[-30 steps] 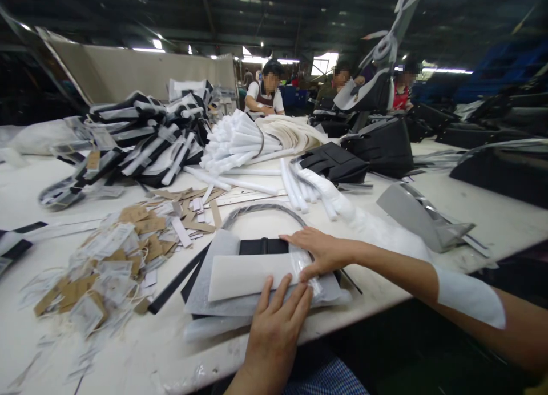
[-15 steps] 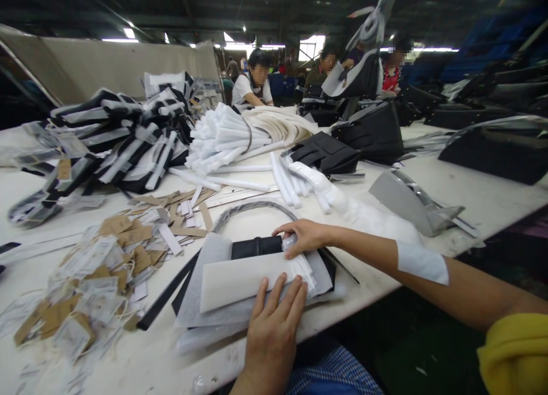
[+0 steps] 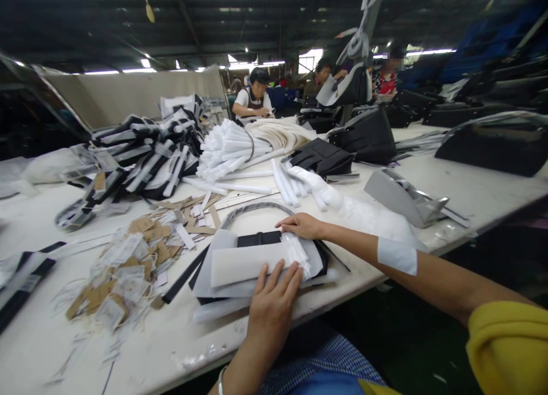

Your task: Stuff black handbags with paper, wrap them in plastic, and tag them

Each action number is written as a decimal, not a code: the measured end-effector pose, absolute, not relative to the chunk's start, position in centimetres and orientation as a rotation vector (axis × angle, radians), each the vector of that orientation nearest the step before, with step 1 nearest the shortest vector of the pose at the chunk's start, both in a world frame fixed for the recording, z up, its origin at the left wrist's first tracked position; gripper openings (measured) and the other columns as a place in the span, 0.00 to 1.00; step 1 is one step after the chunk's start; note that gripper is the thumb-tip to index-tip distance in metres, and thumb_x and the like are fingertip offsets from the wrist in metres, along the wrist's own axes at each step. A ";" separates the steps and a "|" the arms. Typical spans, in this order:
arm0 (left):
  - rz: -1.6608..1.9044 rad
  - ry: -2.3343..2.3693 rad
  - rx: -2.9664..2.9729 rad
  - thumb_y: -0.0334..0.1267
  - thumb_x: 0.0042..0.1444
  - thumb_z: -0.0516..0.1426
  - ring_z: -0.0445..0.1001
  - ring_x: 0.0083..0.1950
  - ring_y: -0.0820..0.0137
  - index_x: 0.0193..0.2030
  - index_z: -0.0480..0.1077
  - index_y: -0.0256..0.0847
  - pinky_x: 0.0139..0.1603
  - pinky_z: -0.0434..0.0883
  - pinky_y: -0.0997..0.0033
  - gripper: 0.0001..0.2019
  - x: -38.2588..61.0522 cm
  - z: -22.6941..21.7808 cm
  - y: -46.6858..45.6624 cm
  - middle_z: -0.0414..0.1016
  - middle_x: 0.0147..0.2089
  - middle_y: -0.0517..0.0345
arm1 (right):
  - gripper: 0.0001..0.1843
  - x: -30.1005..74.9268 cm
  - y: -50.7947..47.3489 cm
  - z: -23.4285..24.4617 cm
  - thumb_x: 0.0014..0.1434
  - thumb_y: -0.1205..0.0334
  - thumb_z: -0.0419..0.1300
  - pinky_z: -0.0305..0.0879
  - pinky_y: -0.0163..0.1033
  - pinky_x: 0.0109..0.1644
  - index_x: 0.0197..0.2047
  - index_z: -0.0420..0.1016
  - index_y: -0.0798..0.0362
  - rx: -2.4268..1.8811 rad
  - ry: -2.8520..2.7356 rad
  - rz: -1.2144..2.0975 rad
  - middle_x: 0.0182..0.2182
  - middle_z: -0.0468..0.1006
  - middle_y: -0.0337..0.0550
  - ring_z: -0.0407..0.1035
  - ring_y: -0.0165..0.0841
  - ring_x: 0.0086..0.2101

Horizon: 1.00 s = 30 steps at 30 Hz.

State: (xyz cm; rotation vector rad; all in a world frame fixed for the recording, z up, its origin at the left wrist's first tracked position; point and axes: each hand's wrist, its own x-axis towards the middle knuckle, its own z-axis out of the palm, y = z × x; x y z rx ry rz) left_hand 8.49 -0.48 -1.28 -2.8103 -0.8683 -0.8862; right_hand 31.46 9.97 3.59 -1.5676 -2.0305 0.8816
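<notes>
A white folded sheet (image 3: 248,263) lies on a grey wrap (image 3: 222,246) that covers a black flat bag piece (image 3: 265,238) at the table's near edge. My left hand (image 3: 274,301) rests flat on the near edge of the white sheet, fingers spread. My right hand (image 3: 302,225) lies over the far right corner of the stack, fingers bent down onto the clear crinkled plastic (image 3: 299,252) there. A grey curved handle (image 3: 252,209) arcs behind the stack.
A heap of brown and white tags (image 3: 128,258) lies to the left. White rolled tubes (image 3: 231,146) and black-and-white straps (image 3: 141,155) pile up behind. Black bags (image 3: 368,138) and a grey folded piece (image 3: 398,195) sit to the right. Other people work at the far end.
My right hand has shifted from gripping the right end of the black piece to lying over the stack's far corner. My left hand stays on the white sheet. The camera has moved a little.
</notes>
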 end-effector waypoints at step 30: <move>-0.595 -0.791 -2.785 0.28 0.65 0.51 0.71 0.63 0.62 0.66 0.63 0.45 0.64 0.69 0.52 0.23 -3.4 2.0 5.3 0.71 0.63 0.53 | 0.17 24.9 -7.7 0.7 0.66 0.63 0.56 0.73 0.46 0.54 0.57 0.74 0.51 -1.254 -1.981 0.549 0.49 0.80 0.50 0.76 0.39 0.47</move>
